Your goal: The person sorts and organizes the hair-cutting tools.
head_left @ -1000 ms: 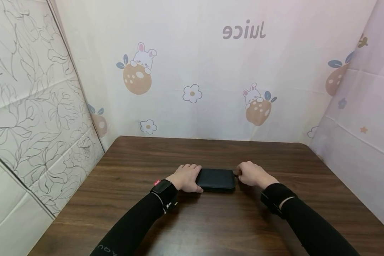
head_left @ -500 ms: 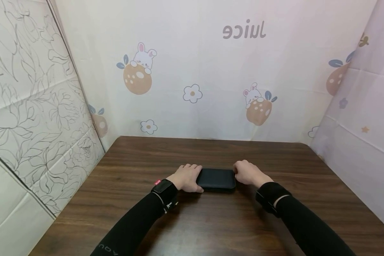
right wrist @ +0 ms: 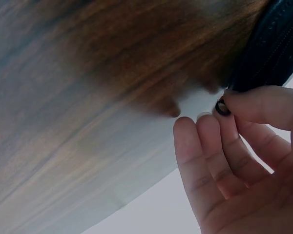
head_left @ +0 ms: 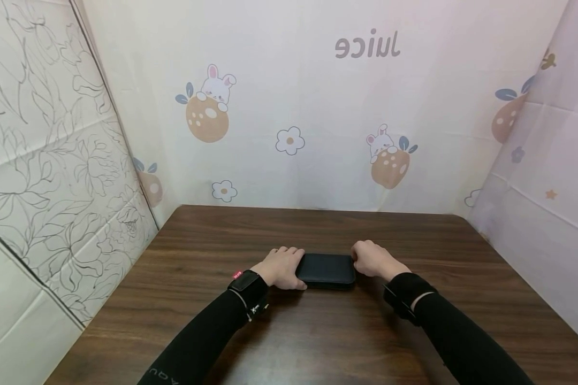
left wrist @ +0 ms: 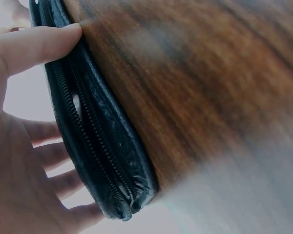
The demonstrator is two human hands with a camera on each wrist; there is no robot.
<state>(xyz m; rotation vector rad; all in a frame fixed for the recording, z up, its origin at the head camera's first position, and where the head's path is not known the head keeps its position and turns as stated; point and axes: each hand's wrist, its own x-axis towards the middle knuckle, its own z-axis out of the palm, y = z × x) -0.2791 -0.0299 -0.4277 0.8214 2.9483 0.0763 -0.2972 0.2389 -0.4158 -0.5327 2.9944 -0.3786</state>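
A black zip wallet (head_left: pixel 325 269) lies flat on the brown wooden table, between my two hands. My left hand (head_left: pixel 281 269) grips its left end, thumb on the near side and fingers spread along the far side. Along the wallet's edge, the zipper (left wrist: pixel 95 127) has its two rows of teeth parted, and a bit of something pale shows inside. At the right end, my right hand (head_left: pixel 374 260) pinches a small dark zipper pull (right wrist: pixel 219 110) between thumb and index finger. The other fingers are loosely bent beside it. In the head view the pull is hidden behind the hand.
The wood-grain table (head_left: pixel 289 342) stretches around the wallet on all sides. Behind it hangs a pale curtain (head_left: pixel 318 96) printed with rabbits and fruit. A panel with line-drawn flowers (head_left: pixel 53 176) stands at the left, and another curtain (head_left: pixel 549 214) at the right.
My right hand has shifted left, up against the wallet's right end, hiding the short dark strip seen there earlier. My left hand and the wallet have stayed in place.
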